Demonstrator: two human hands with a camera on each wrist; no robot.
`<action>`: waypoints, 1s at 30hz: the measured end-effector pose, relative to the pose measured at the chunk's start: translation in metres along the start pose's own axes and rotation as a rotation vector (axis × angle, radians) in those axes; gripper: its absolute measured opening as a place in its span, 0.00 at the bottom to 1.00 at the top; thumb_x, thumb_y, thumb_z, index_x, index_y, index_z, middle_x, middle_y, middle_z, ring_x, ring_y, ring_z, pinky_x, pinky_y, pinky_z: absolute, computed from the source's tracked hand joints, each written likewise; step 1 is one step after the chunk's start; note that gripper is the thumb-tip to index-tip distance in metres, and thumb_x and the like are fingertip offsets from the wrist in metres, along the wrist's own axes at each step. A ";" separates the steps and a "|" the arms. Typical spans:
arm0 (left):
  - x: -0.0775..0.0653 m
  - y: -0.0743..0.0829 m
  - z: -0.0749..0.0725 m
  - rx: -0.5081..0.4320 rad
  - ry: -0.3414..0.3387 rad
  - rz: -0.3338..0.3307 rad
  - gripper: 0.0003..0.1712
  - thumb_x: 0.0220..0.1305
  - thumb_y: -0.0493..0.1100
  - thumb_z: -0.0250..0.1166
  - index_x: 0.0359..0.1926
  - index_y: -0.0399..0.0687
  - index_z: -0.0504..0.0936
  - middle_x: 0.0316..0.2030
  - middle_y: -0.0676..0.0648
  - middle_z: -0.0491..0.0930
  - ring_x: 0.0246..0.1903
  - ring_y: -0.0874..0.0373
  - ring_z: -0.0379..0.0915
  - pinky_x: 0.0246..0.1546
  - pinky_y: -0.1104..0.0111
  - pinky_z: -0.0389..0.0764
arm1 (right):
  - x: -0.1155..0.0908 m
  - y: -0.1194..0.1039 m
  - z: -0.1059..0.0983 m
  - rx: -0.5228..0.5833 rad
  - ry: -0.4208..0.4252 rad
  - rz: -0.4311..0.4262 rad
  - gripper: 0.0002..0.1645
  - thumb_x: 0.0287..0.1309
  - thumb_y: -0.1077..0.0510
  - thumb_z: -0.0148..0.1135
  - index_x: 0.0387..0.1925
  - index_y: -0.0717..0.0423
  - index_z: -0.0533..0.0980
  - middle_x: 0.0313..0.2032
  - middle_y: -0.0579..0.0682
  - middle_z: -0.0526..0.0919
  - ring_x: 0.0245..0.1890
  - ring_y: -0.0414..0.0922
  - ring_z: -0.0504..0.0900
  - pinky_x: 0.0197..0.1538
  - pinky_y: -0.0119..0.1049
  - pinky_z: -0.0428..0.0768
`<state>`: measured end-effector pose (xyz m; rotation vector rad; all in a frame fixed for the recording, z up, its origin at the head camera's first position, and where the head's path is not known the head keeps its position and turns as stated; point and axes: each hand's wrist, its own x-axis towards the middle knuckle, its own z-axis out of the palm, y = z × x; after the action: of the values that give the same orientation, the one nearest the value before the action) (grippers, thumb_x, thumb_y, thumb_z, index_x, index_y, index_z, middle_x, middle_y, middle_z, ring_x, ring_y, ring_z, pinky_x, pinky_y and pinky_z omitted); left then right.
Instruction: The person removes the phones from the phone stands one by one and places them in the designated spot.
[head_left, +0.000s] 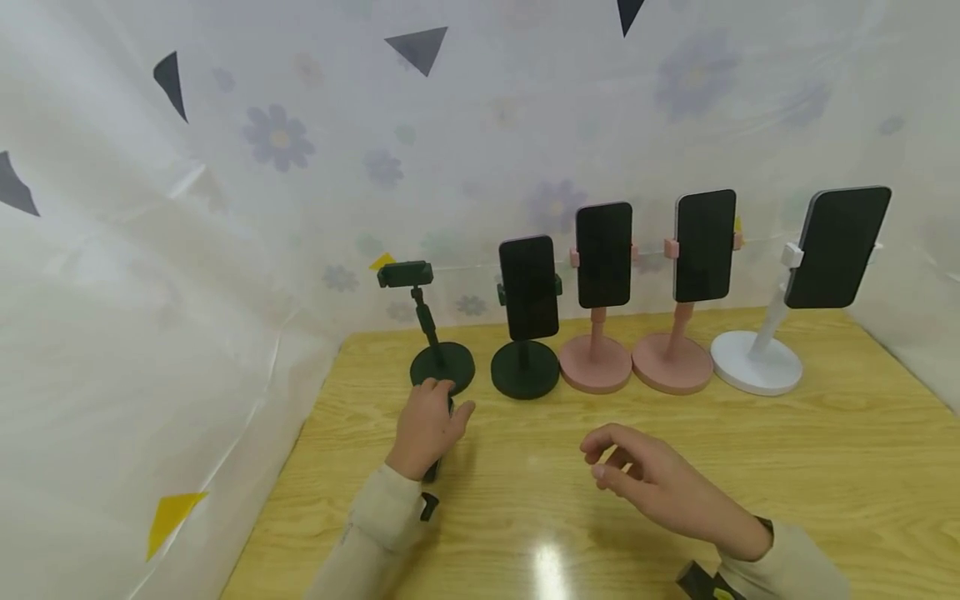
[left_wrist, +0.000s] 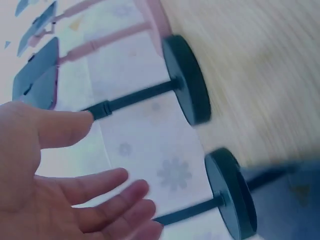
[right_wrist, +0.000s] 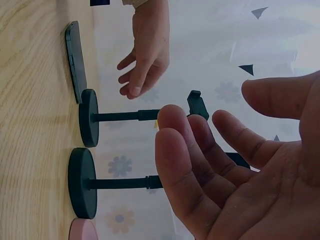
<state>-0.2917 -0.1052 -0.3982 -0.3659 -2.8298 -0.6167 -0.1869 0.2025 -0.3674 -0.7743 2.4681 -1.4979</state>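
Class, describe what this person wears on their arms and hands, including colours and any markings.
The left hand and right hand show no gloves or rings. The left sleeve and right sleeve are cream. By the left one shows a small black piece; by the right one, a black band and a dark block with a yellow mark nearby.

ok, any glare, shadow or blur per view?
Head: bright glare spot low in frame on the wood-grain tabletop, soft shadow below the right hand; left wrist: bluish, washed out, tabletop grain soft; right wrist: dimmer overall, grain clearer.
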 end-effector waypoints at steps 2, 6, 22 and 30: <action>0.005 0.007 0.000 -0.073 -0.009 0.024 0.25 0.67 0.52 0.63 0.55 0.37 0.81 0.52 0.35 0.80 0.52 0.37 0.76 0.54 0.47 0.78 | 0.000 0.000 0.000 0.000 -0.003 -0.003 0.13 0.73 0.55 0.53 0.54 0.54 0.73 0.47 0.54 0.79 0.39 0.33 0.80 0.37 0.32 0.82; 0.013 0.014 0.004 -0.176 -0.017 0.043 0.24 0.69 0.51 0.62 0.57 0.38 0.80 0.53 0.37 0.80 0.53 0.41 0.77 0.55 0.49 0.78 | 0.000 0.001 -0.001 -0.002 -0.003 -0.004 0.13 0.73 0.55 0.54 0.54 0.54 0.73 0.48 0.54 0.79 0.39 0.33 0.80 0.37 0.32 0.82; 0.045 0.011 0.033 -0.378 -0.130 -0.028 0.21 0.72 0.46 0.58 0.60 0.39 0.77 0.54 0.40 0.79 0.46 0.47 0.79 0.44 0.55 0.82 | -0.008 -0.004 -0.001 -0.087 0.099 -0.037 0.10 0.72 0.56 0.53 0.52 0.46 0.74 0.48 0.46 0.82 0.44 0.30 0.79 0.39 0.31 0.79; 0.070 0.023 0.054 -0.447 -0.094 -0.011 0.20 0.74 0.42 0.56 0.61 0.38 0.76 0.54 0.39 0.79 0.43 0.49 0.78 0.40 0.60 0.81 | -0.012 -0.004 -0.004 -0.108 0.107 -0.023 0.10 0.73 0.56 0.53 0.52 0.47 0.74 0.48 0.45 0.82 0.45 0.29 0.78 0.39 0.30 0.78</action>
<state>-0.3603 -0.0477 -0.4189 -0.4624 -2.7604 -1.2692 -0.1766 0.2105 -0.3641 -0.7622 2.6458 -1.4608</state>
